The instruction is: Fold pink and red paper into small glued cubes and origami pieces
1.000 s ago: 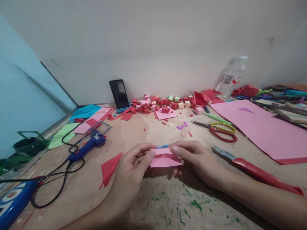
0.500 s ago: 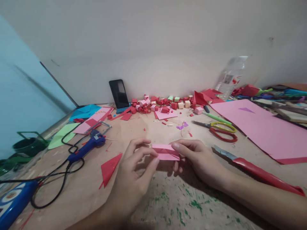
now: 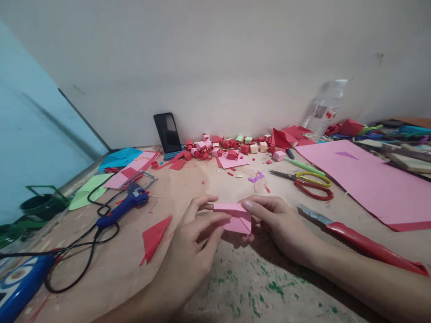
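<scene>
A small folded piece of pink paper (image 3: 239,220) with crease lines is held up between both hands, just above the worktable. Its left side is pinched by the thumb and fingers of my left hand (image 3: 193,242). At the right edge, my right hand (image 3: 278,220) grips it with the thumb on top and the fingers behind, partly hidden. A red paper triangle (image 3: 156,240) lies left of my left hand. To the right of my right hand is a red-handled utility knife (image 3: 363,240), and behind it are scissors (image 3: 303,180) with yellow and red handles.
Several small paper cubes (image 3: 232,146) lie along the wall, beside a leaning phone (image 3: 167,133). A blue glue gun (image 3: 123,206) with a looping black cord is at left. Pink sheets (image 3: 357,179) and a plastic bottle (image 3: 325,110) are at right.
The pink paper's lower flap has opened out downward, so more of its creased face shows. My left index finger has moved right across it; my right hand stays nearly still.
</scene>
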Demonstrator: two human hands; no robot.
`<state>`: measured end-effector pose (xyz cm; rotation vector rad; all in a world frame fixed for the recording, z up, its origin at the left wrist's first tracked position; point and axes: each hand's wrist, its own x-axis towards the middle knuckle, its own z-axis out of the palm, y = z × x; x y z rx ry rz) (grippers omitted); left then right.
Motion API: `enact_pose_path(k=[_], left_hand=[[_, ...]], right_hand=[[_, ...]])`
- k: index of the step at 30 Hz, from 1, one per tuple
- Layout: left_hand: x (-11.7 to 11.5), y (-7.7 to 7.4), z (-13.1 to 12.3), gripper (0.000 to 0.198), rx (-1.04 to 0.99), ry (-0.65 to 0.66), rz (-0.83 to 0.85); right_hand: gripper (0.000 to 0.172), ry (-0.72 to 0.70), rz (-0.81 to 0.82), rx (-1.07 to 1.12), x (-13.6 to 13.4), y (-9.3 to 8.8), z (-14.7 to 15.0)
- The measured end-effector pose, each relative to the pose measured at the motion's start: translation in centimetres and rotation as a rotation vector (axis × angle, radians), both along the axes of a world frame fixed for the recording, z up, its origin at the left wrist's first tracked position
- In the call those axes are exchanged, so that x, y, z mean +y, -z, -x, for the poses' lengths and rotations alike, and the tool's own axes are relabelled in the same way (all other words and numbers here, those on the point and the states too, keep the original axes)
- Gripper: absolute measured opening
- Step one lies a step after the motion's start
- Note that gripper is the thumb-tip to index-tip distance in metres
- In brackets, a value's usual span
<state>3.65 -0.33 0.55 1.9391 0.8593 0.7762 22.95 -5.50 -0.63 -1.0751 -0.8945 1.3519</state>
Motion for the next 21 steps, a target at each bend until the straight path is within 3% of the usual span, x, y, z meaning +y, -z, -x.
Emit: enact_pose_path(k=[7, 13, 17, 21], left_hand=[[0.38, 0.19, -0.06, 0.022, 0.037, -0.001, -0.005], [0.33, 0.11, 0.01, 0.019, -0.08, -0.049, 0.023], [0.42, -0.19, 0.08, 0.025, -0.196, -0.127, 0.192], [0.79, 0.08, 0.06, 0.032, -0.234, -0.003, 0.444]], right_hand=[[0.043, 0.001, 0.015, 0.014, -0.07, -0.01, 0.06], [0.045, 0.007, 0.02, -0.016, -0.04, -0.04, -0.04], [0.048, 0.013, 0.036, -0.082, -0.1, -0.16, -0.03], [0.043, 0.005, 0.024, -0.115, -0.21, -0.16, -0.09]])
